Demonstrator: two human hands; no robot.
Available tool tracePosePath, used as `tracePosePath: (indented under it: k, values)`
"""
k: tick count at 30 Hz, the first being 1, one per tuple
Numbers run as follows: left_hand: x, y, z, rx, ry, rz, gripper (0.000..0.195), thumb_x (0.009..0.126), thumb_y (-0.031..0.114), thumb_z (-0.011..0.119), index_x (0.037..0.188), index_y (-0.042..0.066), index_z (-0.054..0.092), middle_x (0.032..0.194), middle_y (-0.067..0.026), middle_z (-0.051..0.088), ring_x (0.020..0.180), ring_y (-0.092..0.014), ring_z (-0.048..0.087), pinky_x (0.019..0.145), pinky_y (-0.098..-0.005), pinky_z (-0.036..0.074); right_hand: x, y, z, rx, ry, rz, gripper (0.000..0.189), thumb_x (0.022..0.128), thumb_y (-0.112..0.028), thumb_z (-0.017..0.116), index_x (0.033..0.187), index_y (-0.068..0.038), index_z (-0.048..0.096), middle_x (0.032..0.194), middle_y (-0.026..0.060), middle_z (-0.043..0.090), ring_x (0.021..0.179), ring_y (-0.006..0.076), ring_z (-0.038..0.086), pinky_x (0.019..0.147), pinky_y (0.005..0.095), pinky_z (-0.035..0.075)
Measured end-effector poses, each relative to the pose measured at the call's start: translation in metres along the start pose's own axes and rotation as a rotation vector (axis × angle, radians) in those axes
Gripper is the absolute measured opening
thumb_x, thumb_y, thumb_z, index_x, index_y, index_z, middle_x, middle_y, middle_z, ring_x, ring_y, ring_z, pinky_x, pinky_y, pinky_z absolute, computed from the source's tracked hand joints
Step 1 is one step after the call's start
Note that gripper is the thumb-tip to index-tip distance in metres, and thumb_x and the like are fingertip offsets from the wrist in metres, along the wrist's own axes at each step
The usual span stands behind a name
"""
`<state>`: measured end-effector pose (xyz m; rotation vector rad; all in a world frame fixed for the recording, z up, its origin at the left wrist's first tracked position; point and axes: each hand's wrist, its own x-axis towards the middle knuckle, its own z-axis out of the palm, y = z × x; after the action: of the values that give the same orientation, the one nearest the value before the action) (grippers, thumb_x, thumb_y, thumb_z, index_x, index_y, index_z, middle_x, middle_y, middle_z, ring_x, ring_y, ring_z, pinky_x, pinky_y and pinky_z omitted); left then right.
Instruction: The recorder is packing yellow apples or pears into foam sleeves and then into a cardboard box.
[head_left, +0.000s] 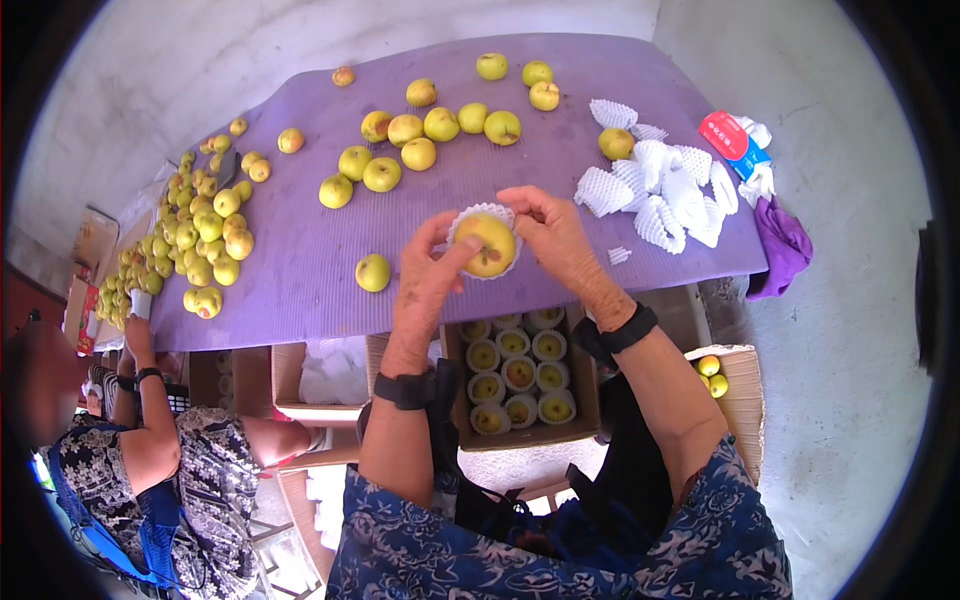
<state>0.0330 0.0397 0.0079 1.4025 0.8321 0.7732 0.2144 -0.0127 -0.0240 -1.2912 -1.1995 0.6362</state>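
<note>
My left hand (433, 262) holds a yellow-green apple (491, 236) with its thumb across the fruit. A white foam net sleeve (513, 264) wraps around the apple, leaving its top face with brown marks bare. At the sleeve's right rim are the bent fingers of my right hand (551, 236), pinching or touching the edge; which of the two is hard to tell. Both hands are over the front part of a purple padded table (315, 277). To the left of my left hand a single apple (373, 272) rests on the table.
Foam sleeves (667, 187) lie piled at right, near a tissue pack (735, 144) and purple cloth (780, 247). Loose apples (405, 130) are scattered behind; a heap (202, 232) covers the left. Below is a carton (525, 442) of sleeved apples. Another person (150, 465) works at left.
</note>
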Motion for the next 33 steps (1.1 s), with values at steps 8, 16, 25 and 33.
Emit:
tracePosePath:
  k: [8, 16, 25, 33]
  values:
    - [-0.004, -0.007, 0.014, 0.03, -0.054, -0.062, 0.063, 0.078, 0.03, 0.071, 0.131, 0.003, 0.049, 0.093, -0.005, 0.061, 0.068, -0.009, 0.055, 0.047, -0.0188, 0.039, -0.006, -0.023, 0.014, -0.31, 0.106, -0.296, 0.024, 0.082, 0.002, 0.053, 0.105, -0.003, 0.06, 0.09, 0.0144, 0.062, 0.082, 0.0292, 0.062, 0.072, 0.0349, 0.05]
    - [0.004, -0.017, 0.019, 0.117, 0.091, 0.043, 0.059, 0.078, 0.035, 0.072, 0.123, 0.003, 0.054, 0.084, -0.0026, 0.062, 0.058, -0.006, 0.051, 0.044, -0.0195, 0.036, -0.006, -0.03, 0.015, -0.327, 0.148, -0.34, 0.024, 0.081, 0.003, 0.054, 0.103, -0.003, 0.06, 0.089, 0.0131, 0.06, 0.081, 0.029, 0.06, 0.071, 0.0349, 0.049]
    - [0.002, -0.013, 0.018, -0.023, 0.181, -0.028, 0.057, 0.078, 0.038, 0.073, 0.118, 0.003, 0.055, 0.088, -0.0037, 0.061, 0.062, -0.008, 0.055, 0.045, -0.0196, 0.04, -0.004, -0.026, 0.005, 0.009, -0.161, 0.004, 0.039, 0.081, -0.013, 0.065, 0.118, -0.005, 0.055, 0.106, 0.009, 0.06, 0.089, 0.0165, 0.06, 0.073, 0.0297, 0.051]
    - [0.005, -0.012, 0.01, -0.147, 0.128, -0.07, 0.04, 0.093, 0.035, 0.057, 0.116, 0.002, 0.059, 0.096, -0.0058, 0.063, 0.069, -0.013, 0.061, 0.046, -0.0229, 0.05, -0.005, -0.019, 0.008, 0.296, -0.155, 0.193, 0.052, 0.08, -0.012, 0.066, 0.127, -0.004, 0.049, 0.113, 0.0092, 0.059, 0.102, 0.0165, 0.057, 0.089, 0.0305, 0.046]
